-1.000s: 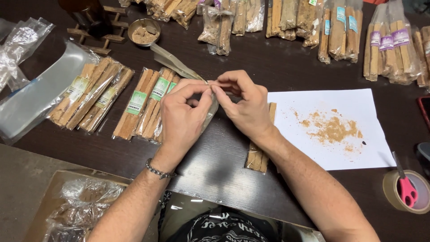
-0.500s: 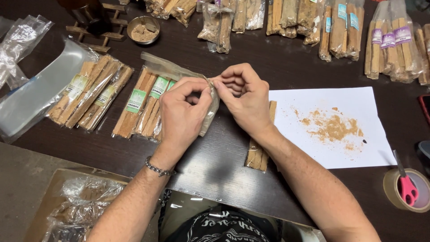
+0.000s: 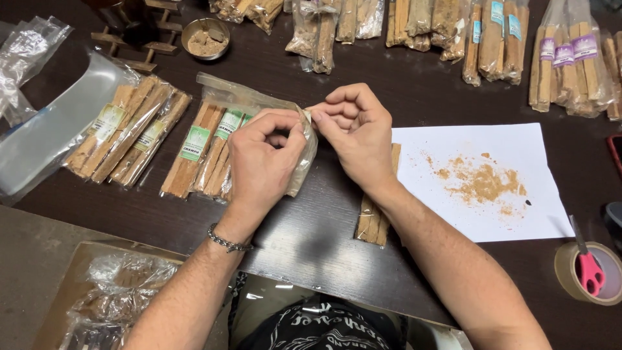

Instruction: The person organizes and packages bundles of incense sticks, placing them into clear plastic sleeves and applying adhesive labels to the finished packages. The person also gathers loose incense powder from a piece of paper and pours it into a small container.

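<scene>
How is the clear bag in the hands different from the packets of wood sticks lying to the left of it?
The clear bag is pinched at its top edge by the left hand and right hand; the packets of wood sticks lie flat on the table, untouched. The packets carry green labels; the bag shows none. The packets are filled with sticks; what the bag contains cannot be seen. Both are clear plastic.

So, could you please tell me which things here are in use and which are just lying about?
In use: left hand, right hand, clear bag.
Lying about: labelled stick packs, paper sheet, tape roll, scissors, small bowl.
</scene>
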